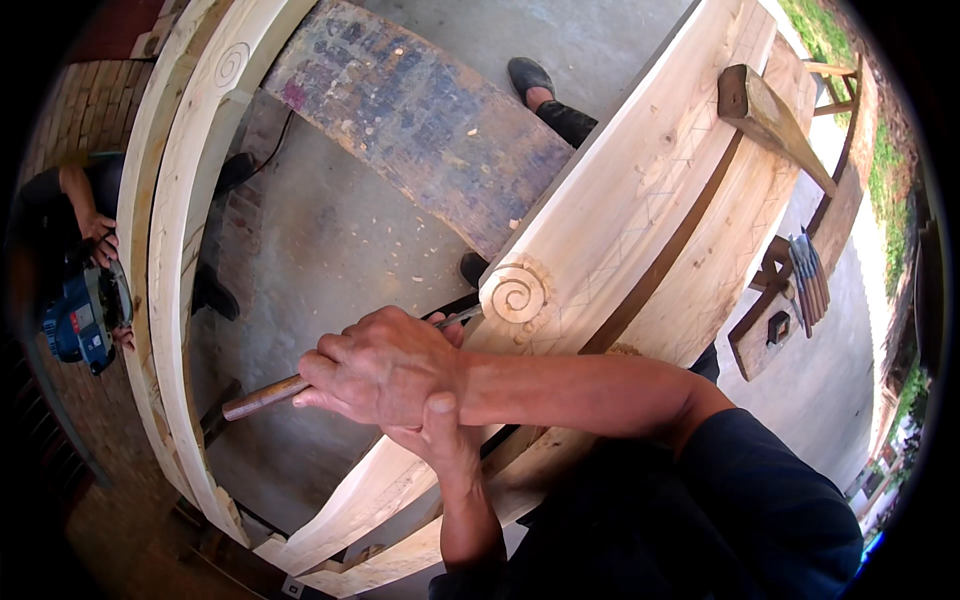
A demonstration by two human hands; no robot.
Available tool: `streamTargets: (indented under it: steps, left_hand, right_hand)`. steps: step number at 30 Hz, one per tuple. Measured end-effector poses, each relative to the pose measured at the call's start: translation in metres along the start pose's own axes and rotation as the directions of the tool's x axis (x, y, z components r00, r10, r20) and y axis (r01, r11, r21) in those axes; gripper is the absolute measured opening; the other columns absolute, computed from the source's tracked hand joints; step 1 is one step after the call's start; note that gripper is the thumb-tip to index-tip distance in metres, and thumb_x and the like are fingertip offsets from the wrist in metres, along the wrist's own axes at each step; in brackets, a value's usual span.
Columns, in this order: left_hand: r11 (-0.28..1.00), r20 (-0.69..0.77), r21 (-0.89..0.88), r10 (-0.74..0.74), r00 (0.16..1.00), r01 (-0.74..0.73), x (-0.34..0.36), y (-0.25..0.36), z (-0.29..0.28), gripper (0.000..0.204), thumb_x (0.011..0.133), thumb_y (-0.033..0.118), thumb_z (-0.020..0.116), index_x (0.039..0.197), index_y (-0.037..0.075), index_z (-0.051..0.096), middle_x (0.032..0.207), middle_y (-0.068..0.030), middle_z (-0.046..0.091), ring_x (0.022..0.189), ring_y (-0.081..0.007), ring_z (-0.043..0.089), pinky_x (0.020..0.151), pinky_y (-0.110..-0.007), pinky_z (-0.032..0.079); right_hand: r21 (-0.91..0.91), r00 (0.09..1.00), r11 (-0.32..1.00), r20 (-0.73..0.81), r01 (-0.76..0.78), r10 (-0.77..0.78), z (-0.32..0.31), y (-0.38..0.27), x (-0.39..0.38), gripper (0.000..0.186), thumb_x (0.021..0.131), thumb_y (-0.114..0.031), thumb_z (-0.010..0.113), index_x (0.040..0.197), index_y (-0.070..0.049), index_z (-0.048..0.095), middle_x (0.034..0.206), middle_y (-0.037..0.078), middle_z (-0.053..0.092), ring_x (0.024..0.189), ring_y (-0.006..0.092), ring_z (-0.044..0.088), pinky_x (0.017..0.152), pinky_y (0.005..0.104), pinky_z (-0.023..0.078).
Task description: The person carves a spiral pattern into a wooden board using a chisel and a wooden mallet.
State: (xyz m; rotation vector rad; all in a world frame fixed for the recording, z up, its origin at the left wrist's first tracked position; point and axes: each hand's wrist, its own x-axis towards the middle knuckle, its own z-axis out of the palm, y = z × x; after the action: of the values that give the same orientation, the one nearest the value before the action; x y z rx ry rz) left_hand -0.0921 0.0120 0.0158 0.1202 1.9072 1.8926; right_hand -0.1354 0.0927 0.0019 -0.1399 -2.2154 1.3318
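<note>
Two hands at one chisel beside a carved spiral

The right hand (pixel 378 368) is wrapped around a chisel (pixel 262 398), whose round wooden handle juts out to the left while its metal blade points up and right toward a spiral (pixel 518 293) cut into the near end of a pale curved plank (pixel 610 190). The left hand (pixel 432 432) lies beneath the right, its thumb up against the right wrist; its fingers are mostly covered, so I cannot tell whether it grips the tool too.

Zigzag lines mark the plank, and a second plank (pixel 700 250) runs alongside it across a narrow gap. A wooden mallet (pixel 750 100) rests on top of the planks. Farther right, several chisels with wooden handles (pixel 812 285) lie together on a narrow wooden table (pixel 748 350), near a small dark object (pixel 778 327).

At the far left, a co-worker's hand (pixel 97 238) is at a blue power tool (pixel 82 322) beside curved beams (pixel 180 210). Wood chips dot the floor (pixel 340 240) and a paint-stained board (pixel 430 110).
</note>
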Motion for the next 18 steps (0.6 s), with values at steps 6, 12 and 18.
streamTargets:
  steps: [6, 12, 18]
  left_hand:
    - [0.995, 0.065, -0.076, -0.064, 0.996, 0.069, 0.005, 0.005, -0.002, 0.109, 0.079, 0.047, 0.09, 0.158, -0.002, 0.032, 0.142, -0.0314, 0.055, 0.126, -0.0395, 0.065, 0.113, -0.051, 0.054]
    - [0.984, 0.124, -0.092, -0.139, 0.983, 0.15, 0.009, 0.008, -0.004, 0.109, 0.078, 0.041, 0.093, 0.156, -0.006, 0.034, 0.142, -0.032, 0.055, 0.127, -0.0407, 0.064, 0.115, -0.052, 0.052]
    - [0.995, 0.072, -0.051, -0.077, 0.994, 0.08, 0.004, 0.002, 0.002, 0.102, 0.08, 0.045, 0.084, 0.154, -0.006, 0.036, 0.141, -0.0314, 0.056, 0.128, -0.0395, 0.063, 0.114, -0.051, 0.052]
  right_hand:
    - [-0.011, 0.999, 0.999, 0.006, -0.041, 0.041, 0.003, 0.003, -0.001, 0.037, 0.098, -0.04, 0.072, 0.086, -0.008, 0.06, 0.069, 0.008, 0.062, 0.059, 0.0285, 0.068, 0.054, 0.042, 0.055]
    - [-0.035, 0.996, 0.995, 0.004, -0.092, 0.092, -0.007, 0.008, -0.001, 0.037, 0.097, -0.04, 0.073, 0.086, -0.008, 0.06, 0.07, 0.008, 0.064, 0.061, 0.0287, 0.069, 0.055, 0.0427, 0.056]
    - [-0.057, 0.998, 0.997, 0.028, -0.049, 0.051, -0.007, 0.006, -0.003, 0.038, 0.099, -0.041, 0.071, 0.087, -0.008, 0.059, 0.07, 0.008, 0.063, 0.061, 0.0286, 0.069, 0.055, 0.0426, 0.056]
